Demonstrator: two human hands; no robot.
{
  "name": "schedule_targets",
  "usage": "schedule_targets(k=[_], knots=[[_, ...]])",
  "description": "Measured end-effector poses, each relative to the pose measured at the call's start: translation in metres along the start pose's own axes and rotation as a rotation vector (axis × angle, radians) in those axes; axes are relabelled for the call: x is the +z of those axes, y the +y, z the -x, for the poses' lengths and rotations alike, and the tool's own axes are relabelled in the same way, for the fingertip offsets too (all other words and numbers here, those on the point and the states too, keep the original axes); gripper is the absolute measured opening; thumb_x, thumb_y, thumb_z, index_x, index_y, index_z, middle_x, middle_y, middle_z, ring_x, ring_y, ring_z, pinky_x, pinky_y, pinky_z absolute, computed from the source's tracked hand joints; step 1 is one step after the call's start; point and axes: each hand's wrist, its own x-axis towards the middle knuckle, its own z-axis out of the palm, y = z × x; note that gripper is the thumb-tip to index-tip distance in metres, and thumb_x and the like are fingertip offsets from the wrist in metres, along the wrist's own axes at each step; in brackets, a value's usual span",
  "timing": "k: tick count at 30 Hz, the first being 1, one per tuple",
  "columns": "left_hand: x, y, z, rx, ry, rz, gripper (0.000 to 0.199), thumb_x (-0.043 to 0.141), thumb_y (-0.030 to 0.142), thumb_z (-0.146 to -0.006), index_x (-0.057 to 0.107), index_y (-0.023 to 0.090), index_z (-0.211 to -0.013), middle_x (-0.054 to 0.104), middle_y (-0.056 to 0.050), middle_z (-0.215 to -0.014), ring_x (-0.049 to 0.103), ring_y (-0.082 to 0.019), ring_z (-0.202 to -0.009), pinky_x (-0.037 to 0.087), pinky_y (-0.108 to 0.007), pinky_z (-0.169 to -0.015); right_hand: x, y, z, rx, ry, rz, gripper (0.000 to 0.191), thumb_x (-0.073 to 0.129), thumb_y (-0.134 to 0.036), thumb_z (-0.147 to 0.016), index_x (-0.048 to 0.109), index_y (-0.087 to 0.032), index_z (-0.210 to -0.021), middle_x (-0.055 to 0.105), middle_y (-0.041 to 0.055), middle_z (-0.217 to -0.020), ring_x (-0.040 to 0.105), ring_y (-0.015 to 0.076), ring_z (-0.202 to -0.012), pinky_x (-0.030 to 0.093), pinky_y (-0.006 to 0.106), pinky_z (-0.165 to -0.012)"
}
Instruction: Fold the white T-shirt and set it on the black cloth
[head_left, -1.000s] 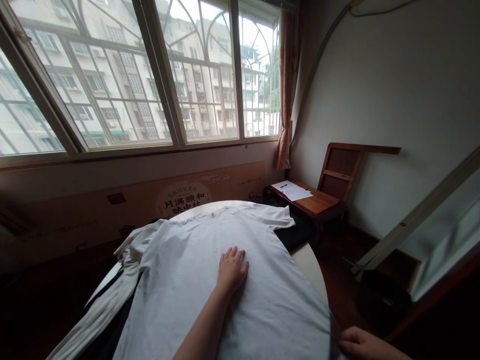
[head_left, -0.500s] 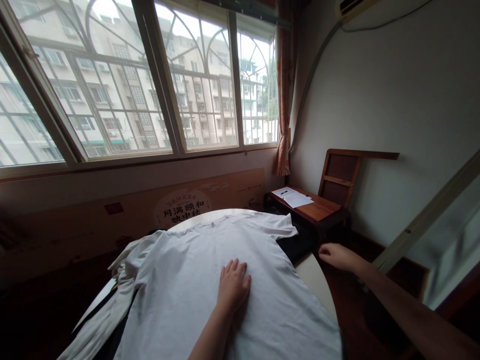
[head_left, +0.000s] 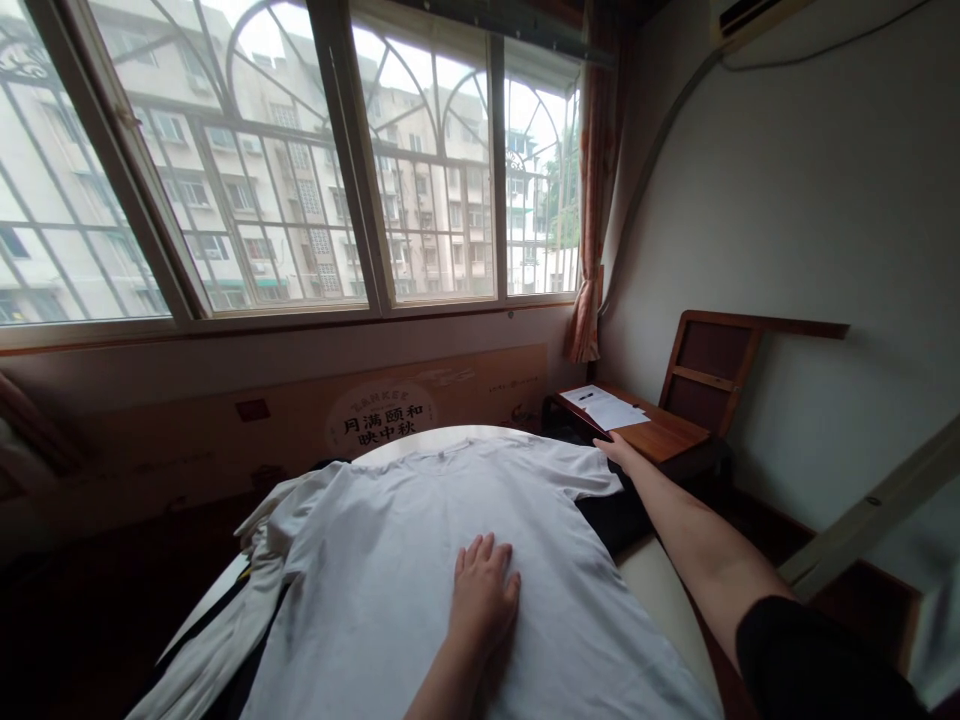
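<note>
A white short-sleeved T-shirt [head_left: 375, 590] lies spread over a round, pale table [head_left: 667, 590], its collar at the far edge. My left hand [head_left: 486, 590] rests flat on the middle of the shirt, fingers a little apart. Out at the far right, my right hand [head_left: 616, 452] is at the end of the right sleeve [head_left: 589, 477], fingers stretched to the left and holding nothing that I can see. Under the shirt, dark cloth [head_left: 615, 515] shows on the right. At the left, a crumpled off-white garment [head_left: 259, 545] hangs over the table's side.
Beyond the table on the right stands a low wooden table [head_left: 667, 432] with white papers [head_left: 611, 410] and a pen on it. A wooden panel [head_left: 709, 375] leans by the wall. A printed board [head_left: 480, 390] lines the wall below the barred windows.
My right hand has moved forward and left, from beside the table to the shirt's right sleeve. The left hand stays flat on the shirt. The view has shifted slightly.
</note>
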Motion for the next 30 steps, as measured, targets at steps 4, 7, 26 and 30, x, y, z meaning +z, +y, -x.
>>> schedule_targets(k=[4,7,26,30], knots=[[0.001,0.001,0.000,-0.004,0.022,0.021,0.046,0.051,0.034,-0.089,0.063,0.026,-0.132,0.051,-0.008,-0.153,0.038,-0.029,-0.146,0.021,-0.050,-0.123,0.006,0.013,-0.007,0.152,-0.014,-0.033,0.037,0.063,-0.035,-0.097,0.059,-0.017,-0.129,0.061,0.0104,-0.131,0.063,0.0252,-0.112,0.055,0.047,-0.095],[0.003,0.002,-0.001,-0.009,0.029,0.027,0.045,0.051,0.034,-0.089,0.064,0.026,-0.131,0.051,-0.009,-0.152,0.038,-0.029,-0.145,0.021,-0.050,-0.123,0.006,0.020,-0.012,0.201,-0.041,-0.039,0.037,0.064,-0.034,-0.097,0.059,-0.018,-0.130,0.060,0.0105,-0.134,0.062,0.0259,-0.115,0.054,0.049,-0.097],[0.005,0.000,0.000,-0.014,0.027,0.030,0.046,0.051,0.036,-0.089,0.064,0.027,-0.132,0.051,-0.008,-0.153,0.037,-0.029,-0.146,0.020,-0.050,-0.123,0.008,0.025,-0.031,-0.055,0.037,-0.207,0.032,0.061,-0.022,-0.096,0.066,-0.014,-0.127,0.062,0.0137,-0.140,0.058,0.0252,-0.130,0.044,0.049,-0.112],[0.002,0.001,0.000,-0.013,0.023,0.032,0.047,0.051,0.035,-0.089,0.063,0.026,-0.133,0.051,-0.008,-0.153,0.037,-0.029,-0.146,0.020,-0.050,-0.123,0.008,0.024,-0.032,-0.098,0.097,-0.158,0.041,0.053,-0.012,-0.093,0.064,-0.013,-0.132,0.061,0.0147,-0.142,0.056,0.0240,-0.133,0.043,0.044,-0.114]])
